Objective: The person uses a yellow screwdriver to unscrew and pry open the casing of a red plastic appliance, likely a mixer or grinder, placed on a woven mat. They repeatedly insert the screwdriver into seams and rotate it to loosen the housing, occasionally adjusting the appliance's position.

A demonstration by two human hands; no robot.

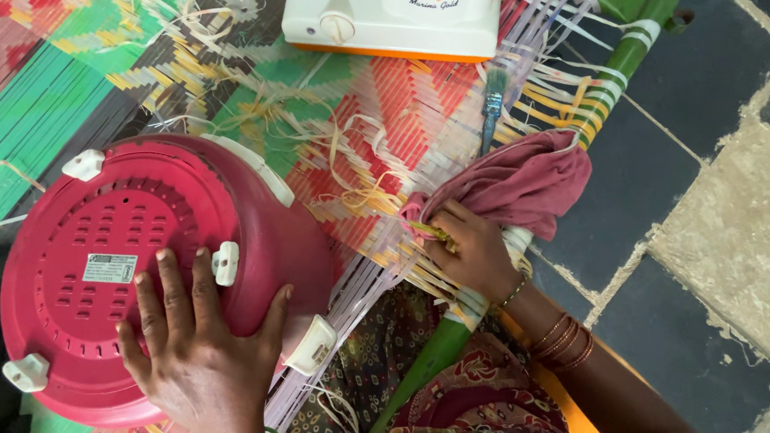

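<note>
Pink appliance (pixel 129 267) lying upside down on woven mat (pixel 22 100), vented base with 4 white feet up, left hand (pixel 197 349) spread flat and open on that base. Just to the right, right hand (pixel 472 251) closed on bunched maroon cloth (pixel 517 182) at green cot frame (pixel 617 61). Farther off, blue brush (pixel 493 105) on the weave, white appliance (pixel 399 6) at top edge.

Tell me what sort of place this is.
Probably a home yard or porch: a woven cot with a green frame stands on a stone slab floor, and an upturned pink appliance lies on it under the left hand.
</note>
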